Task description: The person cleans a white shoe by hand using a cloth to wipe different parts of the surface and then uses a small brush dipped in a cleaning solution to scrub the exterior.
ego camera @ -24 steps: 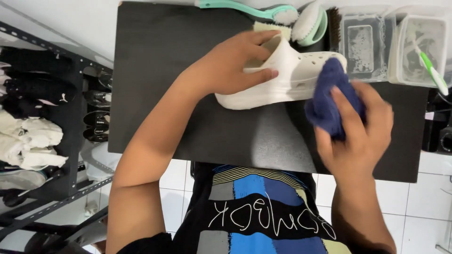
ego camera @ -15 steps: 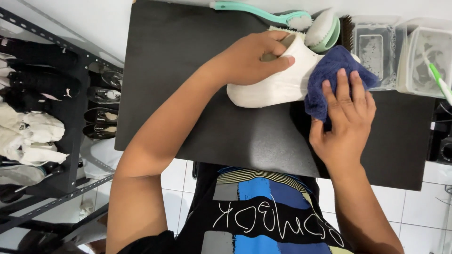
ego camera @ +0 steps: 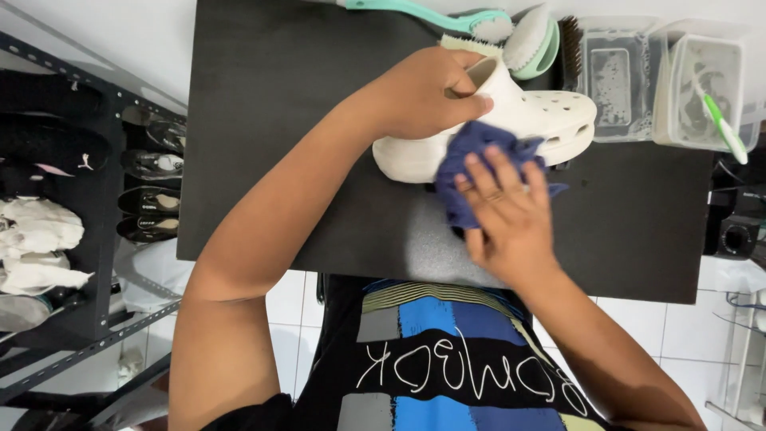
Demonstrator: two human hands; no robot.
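Note:
A white clog shoe [ego camera: 550,120] with holes in its top lies on its side on the black table [ego camera: 279,160]. My left hand [ego camera: 427,92] grips the shoe at its heel opening. My right hand [ego camera: 507,211] presses a dark blue cloth [ego camera: 471,156] against the shoe's side near the sole. The cloth covers part of the shoe's middle.
Behind the shoe lie a teal long-handled brush [ego camera: 423,12], a round teal brush [ego camera: 535,40] and a dark bristle brush [ego camera: 570,48]. Two clear plastic tubs [ego camera: 610,72] stand at the back right, one holding a green toothbrush [ego camera: 722,120]. A shoe rack [ego camera: 72,199] stands at the left.
My right hand has slid the blue cloth leftward along the shoe, from its toe end to its middle. My left hand keeps its hold on the heel.

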